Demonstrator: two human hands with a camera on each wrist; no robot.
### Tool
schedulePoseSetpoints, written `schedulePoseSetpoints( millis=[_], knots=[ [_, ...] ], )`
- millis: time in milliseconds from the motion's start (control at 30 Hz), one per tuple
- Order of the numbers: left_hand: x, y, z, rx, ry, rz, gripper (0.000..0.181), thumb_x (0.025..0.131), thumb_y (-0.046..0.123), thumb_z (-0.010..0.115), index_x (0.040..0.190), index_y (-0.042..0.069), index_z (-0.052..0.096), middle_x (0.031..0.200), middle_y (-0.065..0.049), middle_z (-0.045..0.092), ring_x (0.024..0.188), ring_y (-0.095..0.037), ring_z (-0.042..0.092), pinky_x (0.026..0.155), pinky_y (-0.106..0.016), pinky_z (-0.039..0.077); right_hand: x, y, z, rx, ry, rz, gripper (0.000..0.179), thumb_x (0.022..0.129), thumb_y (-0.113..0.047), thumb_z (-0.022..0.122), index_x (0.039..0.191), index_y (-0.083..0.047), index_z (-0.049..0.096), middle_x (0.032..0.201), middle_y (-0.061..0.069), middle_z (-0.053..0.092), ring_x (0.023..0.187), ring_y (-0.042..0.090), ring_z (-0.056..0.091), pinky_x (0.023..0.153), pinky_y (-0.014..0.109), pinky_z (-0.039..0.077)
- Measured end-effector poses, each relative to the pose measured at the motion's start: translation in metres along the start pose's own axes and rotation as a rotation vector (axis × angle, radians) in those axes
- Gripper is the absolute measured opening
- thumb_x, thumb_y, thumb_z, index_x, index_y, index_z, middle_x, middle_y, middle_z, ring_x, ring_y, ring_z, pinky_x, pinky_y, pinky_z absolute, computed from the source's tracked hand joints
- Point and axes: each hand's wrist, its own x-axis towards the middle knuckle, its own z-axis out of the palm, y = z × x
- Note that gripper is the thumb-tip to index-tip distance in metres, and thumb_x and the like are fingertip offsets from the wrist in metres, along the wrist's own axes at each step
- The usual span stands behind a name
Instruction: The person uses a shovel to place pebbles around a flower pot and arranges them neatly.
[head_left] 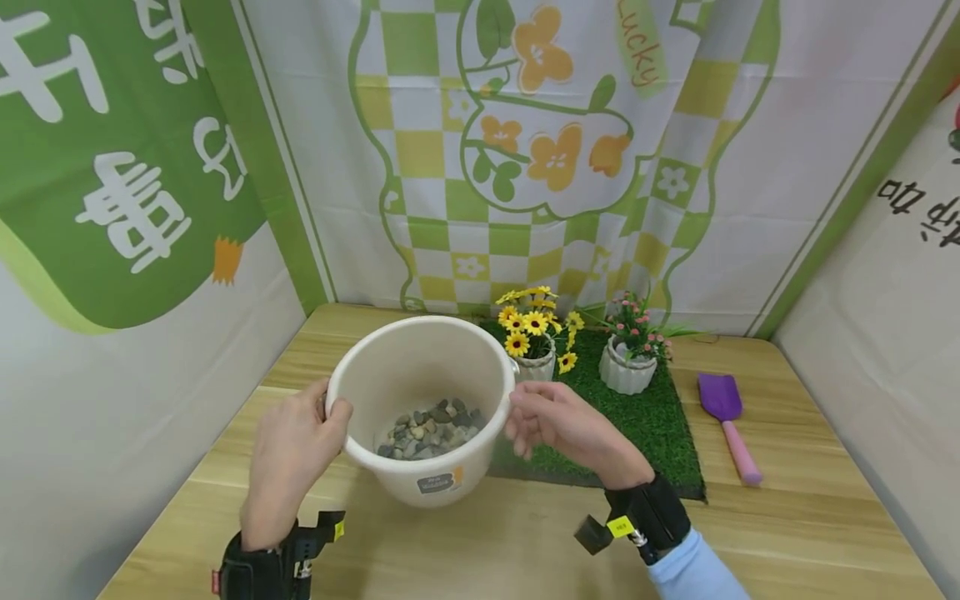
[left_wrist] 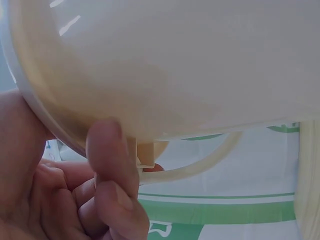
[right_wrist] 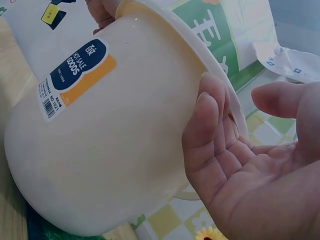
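Observation:
A cream bucket (head_left: 420, 483) leans toward me above the front of the table, with several small pebbles (head_left: 427, 429) lying in its bottom. My left hand (head_left: 292, 450) grips the left rim, thumb over the edge and fingers bent beneath it. In the left wrist view the bucket's carrying handle (left_wrist: 195, 170) hangs just past those fingers. My right hand (head_left: 566, 425) supports the opposite side; its fingers (right_wrist: 207, 125) curl under the rim while the thumb stands apart from it. A dark blue and orange label (right_wrist: 75, 75) is on the wall facing me.
Behind the bucket, an artificial grass mat (head_left: 585, 471) carries a white pot of yellow flowers (head_left: 536, 367) and a white pot of pink flowers (head_left: 628, 371). A toy shovel (head_left: 731, 421) with purple blade and pink handle lies at the right. Printed cloth walls surround the wooden table (head_left: 810, 533).

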Motion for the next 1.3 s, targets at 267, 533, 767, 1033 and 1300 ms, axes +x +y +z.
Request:
schedulePoseSetpoints(
  millis=[267, 533, 767, 1033, 1300],
  knots=[
    [-0.002, -0.007, 0.005, -0.013, -0.014, -0.014, 0.040, 0.094, 0.022, 0.047, 0.124, 0.002, 0.063, 0.072, -0.006, 0.066, 0.053, -0.017, 0.048, 0.045, -0.029, 0.032, -0.001, 0.010, 0.001, 0.009, -0.032, 0.005, 0.017, 0.103, -0.020, 0.048, 0.103, -0.010, 0.063, 0.084, -0.003, 0.068, 0.068, 0.008, 0.065, 0.062, 0.023, 0.053],
    [-0.002, -0.015, 0.008, -0.008, -0.021, -0.035, 0.042, 0.093, 0.022, 0.048, 0.128, 0.003, 0.060, 0.076, -0.009, 0.069, 0.054, -0.017, 0.050, 0.045, -0.030, 0.034, 0.001, 0.015, 0.004, -0.006, -0.052, 0.032, 0.020, 0.104, -0.020, 0.046, 0.100, -0.007, 0.061, 0.084, -0.003, 0.067, 0.068, 0.008, 0.065, 0.063, 0.023, 0.054],
    [0.000, -0.017, 0.009, -0.017, -0.016, -0.030, 0.041, 0.093, 0.021, 0.047, 0.127, 0.002, 0.060, 0.084, -0.013, 0.072, 0.056, -0.017, 0.052, 0.046, -0.030, 0.034, 0.003, 0.018, 0.004, -0.011, -0.041, 0.031, 0.017, 0.103, -0.018, 0.047, 0.100, -0.006, 0.059, 0.085, -0.001, 0.067, 0.068, 0.010, 0.065, 0.063, 0.024, 0.054],
    [0.002, -0.019, 0.007, -0.009, -0.045, -0.063, 0.046, 0.096, 0.026, 0.044, 0.134, 0.003, 0.056, 0.091, -0.014, 0.071, 0.062, -0.020, 0.054, 0.051, -0.030, 0.035, 0.001, 0.018, 0.006, -0.075, 0.002, 0.047, 0.016, 0.101, -0.021, 0.051, 0.102, -0.007, 0.059, 0.086, 0.001, 0.066, 0.070, 0.012, 0.064, 0.064, 0.026, 0.054],
    [0.001, -0.026, 0.004, 0.003, -0.058, -0.068, 0.057, 0.103, 0.046, 0.031, 0.135, 0.006, 0.056, 0.082, -0.010, 0.066, 0.060, -0.019, 0.051, 0.052, -0.030, 0.035, -0.002, 0.013, -0.002, -0.290, 0.099, 0.107, 0.032, 0.100, -0.033, 0.054, 0.116, -0.006, 0.061, 0.091, 0.009, 0.065, 0.076, 0.022, 0.065, 0.075, 0.044, 0.057]
  ],
)
